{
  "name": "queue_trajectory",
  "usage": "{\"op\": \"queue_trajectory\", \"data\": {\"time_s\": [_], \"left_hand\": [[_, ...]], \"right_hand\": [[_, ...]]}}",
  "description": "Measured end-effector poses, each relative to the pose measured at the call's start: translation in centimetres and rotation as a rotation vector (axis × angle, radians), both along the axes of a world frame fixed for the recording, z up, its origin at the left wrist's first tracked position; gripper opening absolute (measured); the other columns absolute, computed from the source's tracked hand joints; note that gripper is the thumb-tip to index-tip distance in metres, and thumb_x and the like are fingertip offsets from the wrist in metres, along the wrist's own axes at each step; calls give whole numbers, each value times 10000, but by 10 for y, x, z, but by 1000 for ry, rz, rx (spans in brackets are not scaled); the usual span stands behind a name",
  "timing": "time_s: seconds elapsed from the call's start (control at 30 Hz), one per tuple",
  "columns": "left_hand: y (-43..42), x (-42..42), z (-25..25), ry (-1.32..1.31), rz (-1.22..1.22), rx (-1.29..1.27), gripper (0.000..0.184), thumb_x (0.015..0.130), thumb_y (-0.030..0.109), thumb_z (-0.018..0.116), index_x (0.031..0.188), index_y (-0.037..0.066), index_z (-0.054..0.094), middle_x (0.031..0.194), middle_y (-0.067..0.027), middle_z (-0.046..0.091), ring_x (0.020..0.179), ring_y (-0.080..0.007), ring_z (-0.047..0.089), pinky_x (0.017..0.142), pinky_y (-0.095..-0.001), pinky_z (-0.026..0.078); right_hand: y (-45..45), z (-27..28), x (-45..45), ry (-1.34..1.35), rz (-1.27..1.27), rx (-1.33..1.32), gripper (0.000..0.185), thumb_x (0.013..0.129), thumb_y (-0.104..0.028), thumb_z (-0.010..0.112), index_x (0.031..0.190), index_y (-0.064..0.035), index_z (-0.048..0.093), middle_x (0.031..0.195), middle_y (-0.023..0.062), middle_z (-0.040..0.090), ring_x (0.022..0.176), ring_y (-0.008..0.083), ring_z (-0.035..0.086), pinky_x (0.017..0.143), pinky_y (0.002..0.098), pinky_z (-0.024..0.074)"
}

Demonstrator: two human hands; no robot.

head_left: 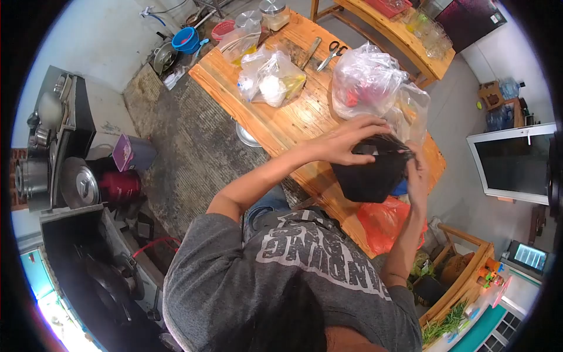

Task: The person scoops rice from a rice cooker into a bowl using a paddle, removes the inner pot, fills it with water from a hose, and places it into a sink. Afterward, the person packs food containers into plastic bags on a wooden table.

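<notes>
A black plastic bag (366,179) hangs over the near right part of the wooden table, its gathered mouth at the top. My right hand (416,176) pinches the bag's right edge. At the upper left of the bag is my left hand (352,141), its thumb apart from its stretched fingers and touching the mouth. What is inside the bag is hidden. Just below it lies an orange-red plastic bag (384,220). Beyond my hands stands a large clear plastic bag (366,79) with something red in it.
On the wooden table (226,88) are black-handled scissors (333,56), a knife (311,51), clear bags with white contents (272,82) and a lidded jar (274,14). A second table (434,58) with glasses stands behind. To the left are a purple bin (132,154) and pots.
</notes>
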State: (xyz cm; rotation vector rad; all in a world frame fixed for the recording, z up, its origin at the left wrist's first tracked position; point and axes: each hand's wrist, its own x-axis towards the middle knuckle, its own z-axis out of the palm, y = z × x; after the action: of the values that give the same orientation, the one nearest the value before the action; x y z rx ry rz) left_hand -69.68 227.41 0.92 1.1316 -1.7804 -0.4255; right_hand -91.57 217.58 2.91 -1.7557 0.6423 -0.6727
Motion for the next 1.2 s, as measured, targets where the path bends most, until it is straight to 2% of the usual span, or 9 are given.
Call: {"op": "queue_trajectory", "data": {"time_s": [0.17, 0.3, 0.6, 0.67, 0.77, 0.83, 0.9, 0.97, 1.2], "left_hand": [[39, 116, 61, 92, 289, -117, 211, 792, 84, 582, 997, 40, 604, 1020, -89, 600, 958, -228, 567, 848, -329, 431], [60, 259, 48, 287, 764, -85, 160, 837, 59, 524, 967, 17, 606, 908, -61, 629, 840, -124, 581, 742, -260, 442], [29, 383, 11, 112, 739, 118, 151, 829, 66, 523, 940, 4, 604, 864, -77, 636, 757, -133, 593, 686, -269, 453], [5, 399, 15, 79, 685, 121, 148, 828, 66, 520, 936, 5, 601, 862, -84, 634, 762, -150, 594, 692, -278, 458], [-31, 415, 21, 49, 617, 150, 172, 850, 74, 509, 976, -4, 597, 895, -83, 634, 766, -142, 579, 721, -270, 448], [-51, 430, 16, 6, 550, 126, 185, 857, 84, 500, 992, 3, 596, 903, -90, 637, 838, -156, 594, 757, -273, 449], [-67, 440, 4, 41, 519, 161, 196, 860, 87, 498, 1015, 6, 587, 921, -93, 632, 880, -156, 595, 787, -274, 447], [-80, 453, -15, 68, 471, 203, 236, 865, 86, 491, 1082, 16, 547, 981, -103, 613, 923, -164, 584, 815, -284, 443], [-102, 464, -55, 212, 400, 389, 383, 866, 98, 479, 1240, 53, 408, 1151, -131, 513, 1038, -205, 524, 867, -333, 429]], "right_hand": [[-6, 74, 39, -310, -148, 293, 320, 866, -280, 499, 1085, -47, 480, 1144, 139, 486, 1054, 209, 483, 925, 322, 391], [-35, 148, 80, -542, -187, 411, 287, 899, -219, 435, 1126, -46, 467, 1255, 220, 424, 1164, 283, 431, 993, 413, 348], [-175, 238, 198, -385, 545, 390, 357, 943, -127, 321, 1222, 66, 431, 1259, 174, 461, 1155, 229, 452, 1012, 356, 333], [-220, 230, 237, -334, 585, 469, 361, 945, -151, 325, 1211, 60, 449, 1261, 159, 466, 1157, 218, 449, 997, 345, 341], [-206, 204, 337, -224, -67, 393, 298, 910, -172, 394, 1004, 47, 571, 1017, 144, 599, 904, 185, 568, 852, 343, 429], [-264, 167, 364, -143, 113, 410, 335, 907, -219, 406, 1098, 34, 515, 1025, 142, 594, 984, 197, 551, 926, 319, 390], [-248, 137, 417, -203, 91, 261, 226, 854, -256, 476, 809, -46, 545, 710, 40, 535, 681, 163, 513, 675, 307, 440], [-248, 116, 454, -179, 40, 499, 141, 818, -179, 466, 781, -62, 535, 662, 22, 490, 643, 166, 493, 676, 293, 428], [-305, 25, 519, -151, 176, 495, 220, 776, -179, 399, 597, -66, 461, 560, 4, 405, 491, 104, 350, 540, 236, 342]]}}
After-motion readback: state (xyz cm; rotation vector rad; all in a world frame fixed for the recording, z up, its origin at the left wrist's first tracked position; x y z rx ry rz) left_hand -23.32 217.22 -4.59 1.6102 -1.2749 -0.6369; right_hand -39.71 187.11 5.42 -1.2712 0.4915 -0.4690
